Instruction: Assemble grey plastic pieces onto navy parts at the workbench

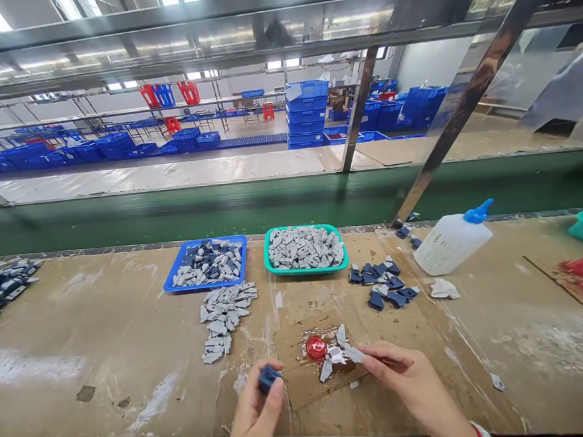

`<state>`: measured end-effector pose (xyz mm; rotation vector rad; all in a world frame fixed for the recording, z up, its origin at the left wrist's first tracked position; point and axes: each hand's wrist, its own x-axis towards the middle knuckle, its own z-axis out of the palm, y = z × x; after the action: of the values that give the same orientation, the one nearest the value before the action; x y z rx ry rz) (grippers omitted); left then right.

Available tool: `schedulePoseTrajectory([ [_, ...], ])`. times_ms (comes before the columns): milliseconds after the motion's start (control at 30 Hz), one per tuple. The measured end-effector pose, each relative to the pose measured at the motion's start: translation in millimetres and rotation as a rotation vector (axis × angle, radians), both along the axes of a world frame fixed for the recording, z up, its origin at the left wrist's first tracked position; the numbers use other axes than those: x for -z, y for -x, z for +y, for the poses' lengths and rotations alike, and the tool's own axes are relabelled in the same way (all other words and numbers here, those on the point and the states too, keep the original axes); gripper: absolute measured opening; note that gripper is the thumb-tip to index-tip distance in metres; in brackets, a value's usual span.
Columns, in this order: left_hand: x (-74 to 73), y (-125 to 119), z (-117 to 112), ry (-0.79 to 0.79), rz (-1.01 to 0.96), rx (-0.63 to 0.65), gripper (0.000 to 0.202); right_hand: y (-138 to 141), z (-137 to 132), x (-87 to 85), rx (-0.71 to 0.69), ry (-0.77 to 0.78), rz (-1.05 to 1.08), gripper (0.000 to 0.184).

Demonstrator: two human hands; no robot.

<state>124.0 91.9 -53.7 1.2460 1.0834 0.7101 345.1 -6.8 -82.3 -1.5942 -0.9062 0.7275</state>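
In my left hand (258, 404) a small dark blue plastic part (269, 378) is pinched between thumb and fingers. My right hand (407, 377) grips the end of a thin light grey piece (353, 354) over a cardboard sheet (303, 391). On that sheet a red cap (316, 348) sits beside a wet, glossy white puddle (337, 356). Another grey piece (326, 369) lies at the puddle's edge, and one more grey tip shows just behind the held piece. Whether these touch the held one I cannot tell.
Behind stand a blue tray (206, 288) of grey and dark pieces and a green tray (308, 270) of grey ones. Loose grey pieces (223, 320) lie left, dark blue parts (383, 282) right. A tilted white bottle (450, 244) and crumpled tissue (445, 289) are farther right.
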Motion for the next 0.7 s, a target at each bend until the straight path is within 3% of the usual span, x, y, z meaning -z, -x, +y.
schedulePoseTrajectory([
  [100,-8.8,-23.7,-5.2,-0.046,0.032,0.172,0.042,7.2,3.5,-19.7,-0.014,-0.015,0.191,0.036],
  [267,-28.0,-47.3,-6.1,-0.117,-0.088,0.369,0.043,27.9,7.3,-47.9,-0.007,-0.280,-0.133,0.013],
  [400,-30.0,-48.6,-4.9,-0.145,-0.120,0.393,0.041,35.9,9.7,-56.1,-0.063,-0.425,-0.309,0.022],
  [600,-32.6,-48.8,-10.5,-0.236,-0.021,0.302,0.029,42.3,9.5,-50.9,-0.168,-0.410,-0.460,0.027],
  [700,-29.8,-50.5,-17.6,-0.255,0.035,0.229,0.029,46.6,8.5,-49.7,-0.290,-0.378,-0.600,0.029],
])
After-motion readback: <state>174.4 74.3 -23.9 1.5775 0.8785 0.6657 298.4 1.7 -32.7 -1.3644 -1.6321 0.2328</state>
